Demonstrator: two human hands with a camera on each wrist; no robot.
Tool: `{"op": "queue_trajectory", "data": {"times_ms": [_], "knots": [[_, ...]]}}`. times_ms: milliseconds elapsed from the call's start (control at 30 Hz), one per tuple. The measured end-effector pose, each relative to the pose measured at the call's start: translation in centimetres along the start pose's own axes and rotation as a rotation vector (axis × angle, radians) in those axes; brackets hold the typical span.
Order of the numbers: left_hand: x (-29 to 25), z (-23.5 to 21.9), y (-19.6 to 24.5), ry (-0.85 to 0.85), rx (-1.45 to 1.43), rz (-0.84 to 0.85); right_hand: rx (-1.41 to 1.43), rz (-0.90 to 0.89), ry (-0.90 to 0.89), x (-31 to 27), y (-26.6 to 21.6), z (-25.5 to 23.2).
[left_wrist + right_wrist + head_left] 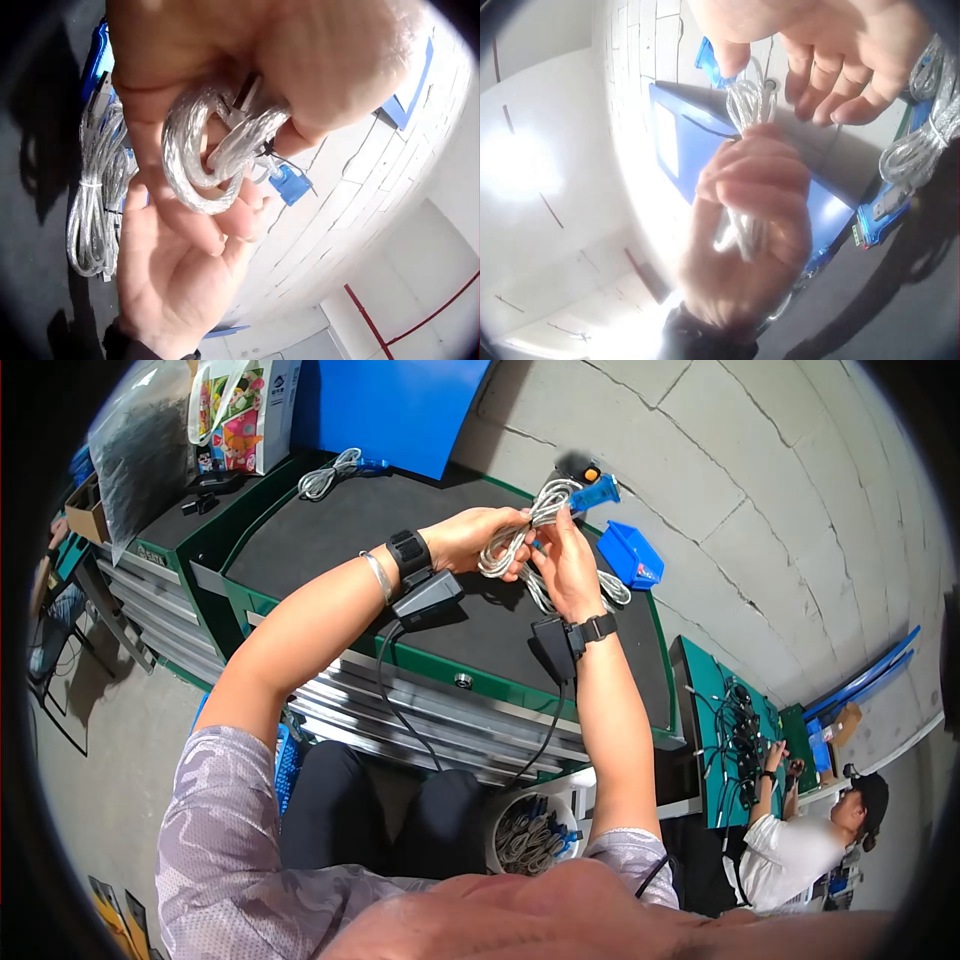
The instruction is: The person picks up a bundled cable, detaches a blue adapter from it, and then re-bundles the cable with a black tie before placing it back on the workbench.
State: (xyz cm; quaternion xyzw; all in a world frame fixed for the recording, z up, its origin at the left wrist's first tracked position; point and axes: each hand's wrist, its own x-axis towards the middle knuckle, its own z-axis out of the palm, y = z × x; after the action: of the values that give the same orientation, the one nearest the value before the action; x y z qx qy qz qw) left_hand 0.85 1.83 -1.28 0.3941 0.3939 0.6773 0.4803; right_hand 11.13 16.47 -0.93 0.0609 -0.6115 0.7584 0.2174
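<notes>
My left hand [472, 540] grips a coiled silver cable [550, 502] by its middle, above the dark mat [330, 545]. Loops and a metal USB plug [247, 91] stick out of that fist in the left wrist view. A thin black tie [709, 129] runs across the coil. At the cable's far end is a translucent blue connector [597, 493]. My right hand [570, 572] is beside the coil, its thumb overlapping the connector in the right wrist view and its other fingers loosely bent, with nothing in the palm.
A second tied cable bundle [91, 195] lies on the mat under my hands; another [333, 475] lies at the back left. A blue bin [632, 555] stands by the wall. Below the bench edge, a white bucket [492, 840] holds several cables. Another person [800, 850] works at the right.
</notes>
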Motion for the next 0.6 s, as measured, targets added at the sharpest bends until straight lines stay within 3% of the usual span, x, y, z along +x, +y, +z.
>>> {"op": "queue_trajectory", "data": {"times_ms": [200,267,367,433,467,533,600], "knots": [[0.1,-0.2,-0.6,-0.061,0.101,-0.067,-0.018,0.000,0.015,-0.5,-0.5,0.2],[1.0,-1.2,-1.1,-0.175,0.203,-0.037,-0.061,-0.017,0.023,-0.4,-0.3,-0.3],[0.0,-0.7,0.3,-0.047,0.418,0.030,0.021,-0.103,0.085,-0.2,-0.4,-0.2],[-0.2,-1.7,1.3,0.072,0.553,0.150,-0.053,-0.144,0.133,-0.2,-0.7,0.2],[-0.4,-2.0,1.4,0.093,0.549,0.164,-0.122,-0.157,0.128,-0.2,-0.7,0.3],[-1.1,-0.6,2.4,0.218,0.486,0.350,-0.288,-0.210,0.089,-0.6,-0.9,1.0],[-1.9,-0.1,3.2,0.134,0.464,0.454,-0.322,-0.222,0.065,-0.7,-0.8,1.6]]}}
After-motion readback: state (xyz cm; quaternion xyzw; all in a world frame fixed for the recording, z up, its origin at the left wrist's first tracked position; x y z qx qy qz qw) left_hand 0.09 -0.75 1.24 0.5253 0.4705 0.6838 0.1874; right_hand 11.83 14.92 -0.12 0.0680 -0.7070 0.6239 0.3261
